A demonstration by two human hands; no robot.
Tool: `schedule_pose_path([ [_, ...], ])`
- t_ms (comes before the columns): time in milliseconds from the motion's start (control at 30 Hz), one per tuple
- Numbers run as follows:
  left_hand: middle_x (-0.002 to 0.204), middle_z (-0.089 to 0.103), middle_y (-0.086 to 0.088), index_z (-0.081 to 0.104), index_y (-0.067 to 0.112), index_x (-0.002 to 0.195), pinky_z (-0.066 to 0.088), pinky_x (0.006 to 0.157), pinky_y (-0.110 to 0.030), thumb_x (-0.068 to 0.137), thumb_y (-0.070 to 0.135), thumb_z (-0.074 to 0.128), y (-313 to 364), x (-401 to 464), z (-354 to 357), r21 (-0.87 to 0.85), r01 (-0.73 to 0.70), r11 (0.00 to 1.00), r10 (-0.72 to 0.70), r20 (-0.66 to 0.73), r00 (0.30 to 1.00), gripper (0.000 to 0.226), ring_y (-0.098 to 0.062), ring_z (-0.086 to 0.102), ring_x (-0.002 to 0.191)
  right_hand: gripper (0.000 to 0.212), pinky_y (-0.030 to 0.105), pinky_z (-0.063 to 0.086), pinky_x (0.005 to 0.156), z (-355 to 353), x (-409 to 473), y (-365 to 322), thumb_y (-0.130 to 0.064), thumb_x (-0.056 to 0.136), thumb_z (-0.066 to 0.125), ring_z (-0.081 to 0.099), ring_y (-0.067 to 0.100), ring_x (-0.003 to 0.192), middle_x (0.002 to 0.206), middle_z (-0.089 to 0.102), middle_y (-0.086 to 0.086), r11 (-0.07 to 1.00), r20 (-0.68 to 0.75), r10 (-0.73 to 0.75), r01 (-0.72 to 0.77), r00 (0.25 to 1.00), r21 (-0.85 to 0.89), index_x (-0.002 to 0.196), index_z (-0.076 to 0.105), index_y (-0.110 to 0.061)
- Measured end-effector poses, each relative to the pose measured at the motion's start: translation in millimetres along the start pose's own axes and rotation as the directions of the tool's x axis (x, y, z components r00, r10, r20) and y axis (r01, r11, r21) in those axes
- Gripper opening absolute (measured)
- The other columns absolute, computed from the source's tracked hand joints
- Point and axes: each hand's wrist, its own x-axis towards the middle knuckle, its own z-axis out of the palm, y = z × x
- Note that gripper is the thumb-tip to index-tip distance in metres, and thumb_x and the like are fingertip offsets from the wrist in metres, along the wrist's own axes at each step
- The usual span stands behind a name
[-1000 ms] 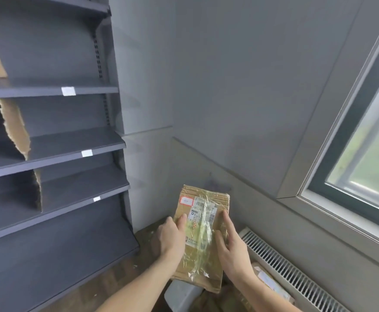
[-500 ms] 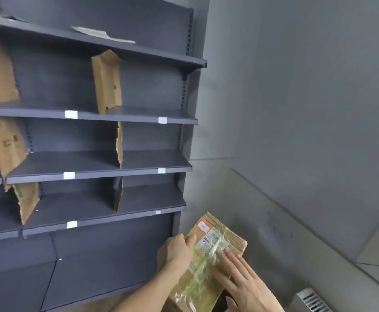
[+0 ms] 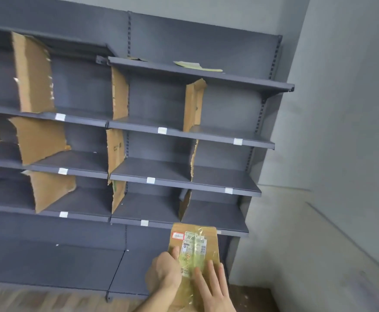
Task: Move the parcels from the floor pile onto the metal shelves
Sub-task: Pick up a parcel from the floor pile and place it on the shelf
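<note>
Gripped at its left edge by your left hand point(image 3: 164, 274) and steadied by the flat, spread fingers of your right hand point(image 3: 213, 287), the parcel point(image 3: 194, 248) hangs just before the lowest of the metal shelves point(image 3: 184, 183), so slide it level into the bay right of the cardboard divider point(image 3: 184, 204).

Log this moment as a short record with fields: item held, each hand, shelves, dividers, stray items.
item held: flat brown cardboard parcel with a white shipping label under clear tape, raised in front of the lowest shelf edge
left hand: left hand grips the parcel's left edge, thumb on its face
right hand: right hand lies on the parcel's front, fingers straight
shelves: dark grey metal shelves, no parcels visible on them
dividers: torn brown cardboard dividers stand between compartments
stray items: pale paper sheet on the top shelf
</note>
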Motion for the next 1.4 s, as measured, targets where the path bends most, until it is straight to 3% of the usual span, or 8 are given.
schedule_pose_path([
  [67, 0.124, 0.065, -0.006, 0.055, 0.016, 0.127, 0.048, 0.081, -0.033, 0.103, 0.053, 0.025, -9.8, 6.5, -6.4, -0.028, -0.007, 1.0, 0.006, -0.035, 0.999, 0.054, -0.026, 0.062, 0.113, 0.067, 0.026, 0.039, 0.103, 23.8, 30.9, -5.5, -0.053, 0.084, -0.007, 0.054, -0.006, 0.12, 0.124, 0.057, -0.034, 0.976, -0.307, 0.01, 0.058, 0.952, 0.211, 0.112, 0.052, -0.066],
  [167, 0.161, 0.023, -0.005, 0.003, 0.027, 0.158, 0.034, 0.112, -0.041, 0.096, 0.061, 0.04, -25.0, 9.1, -6.3, -0.083, -0.145, 0.986, 0.154, 0.119, 0.981, 0.08, -0.028, 0.034, 0.143, 0.074, 0.029, 0.015, 0.121, 25.5, 19.2, -4.1, -0.067, 0.089, 0.035, 0.017, 0.014, 0.149, 0.162, 0.018, -0.008, 0.988, 0.13, -0.012, -0.009, 0.991, 0.155, 0.155, 0.015, -0.038],
  [300, 0.157, -0.029, 0.01, -0.005, 0.04, 0.155, 0.001, 0.121, -0.053, 0.092, 0.047, 0.056, -41.4, 5.9, -1.9, 0.21, -0.523, 0.826, 0.422, 0.385, 0.821, 0.088, -0.023, -0.022, 0.148, 0.086, 0.031, -0.005, 0.121, 48.8, 25.4, 25.1, -0.065, 0.088, 0.042, -0.012, 0.026, 0.15, 0.164, -0.008, 0.006, 0.997, 0.121, -0.02, 0.029, 0.992, -0.072, 0.153, 0.019, -0.013],
  [433, 0.164, -0.016, 0.001, -0.006, 0.023, 0.157, -0.012, 0.119, -0.045, 0.101, 0.003, 0.03, -41.3, -2.5, -2.8, 0.5, -0.569, 0.653, 0.427, 0.377, 0.822, 0.07, -0.02, -0.018, 0.149, 0.054, 0.023, 0.01, 0.118, 50.4, 47.2, 36.4, -0.043, 0.105, 0.011, -0.01, 0.023, 0.15, 0.156, 0.037, 0.001, 0.987, 0.261, -0.118, 0.143, 0.958, -0.078, 0.149, 0.035, -0.021],
  [533, 0.164, -0.015, -0.002, -0.005, 0.017, 0.157, -0.01, 0.119, -0.035, 0.102, -0.001, 0.023, -31.0, 1.9, -3.8, 0.493, -0.551, 0.673, 0.415, 0.365, 0.834, 0.064, -0.018, -0.013, 0.15, 0.063, 0.019, 0.01, 0.116, 55.2, 54.3, 45.7, -0.041, 0.106, 0.013, -0.008, 0.022, 0.151, 0.103, 0.075, -0.003, 0.989, 0.433, -0.146, 0.138, 0.89, 0.051, 0.107, 0.073, -0.023],
  [667, 0.163, -0.017, -0.003, -0.007, 0.015, 0.157, -0.007, 0.122, -0.036, 0.094, 0.009, 0.057, -13.7, 11.6, -10.0, 0.473, -0.542, 0.695, 0.402, 0.369, 0.838, 0.09, -0.018, -0.014, 0.15, 0.103, 0.018, 0.031, 0.109, 21.3, 85.1, 53.4, -0.088, 0.056, 0.052, 0.02, 0.024, 0.148, 0.136, 0.06, 0.001, 0.99, 0.626, -0.097, 0.008, 0.774, 0.142, 0.129, 0.065, -0.015],
  [767, 0.164, -0.014, -0.002, -0.004, 0.017, 0.157, -0.004, 0.123, -0.036, 0.086, 0.029, 0.072, -0.3, 12.8, -19.4, 0.468, -0.53, 0.707, 0.434, 0.305, 0.848, 0.105, -0.018, -0.013, 0.15, 0.117, 0.027, 0.0, 0.119, -6.2, 108.7, 59.1, -0.078, 0.066, 0.05, -0.002, 0.023, 0.151, 0.163, 0.013, 0.005, 0.954, 0.621, -0.153, -0.048, 0.768, 0.295, 0.156, 0.017, -0.01],
  [1400, 0.164, -0.011, -0.003, -0.002, 0.018, 0.158, -0.004, 0.123, -0.036, 0.085, 0.029, 0.074, -42.8, 59.9, -77.1, 0.543, -0.381, 0.748, 0.378, 0.123, 0.918, 0.106, -0.018, -0.011, 0.151, 0.106, 0.034, 0.006, 0.122, 32.9, 175.8, -7.5, -0.069, 0.081, 0.059, -0.008, 0.023, 0.151, 0.164, 0.007, 0.003, 0.934, 0.604, -0.252, 0.028, 0.756, 0.356, 0.157, 0.009, -0.015],
])
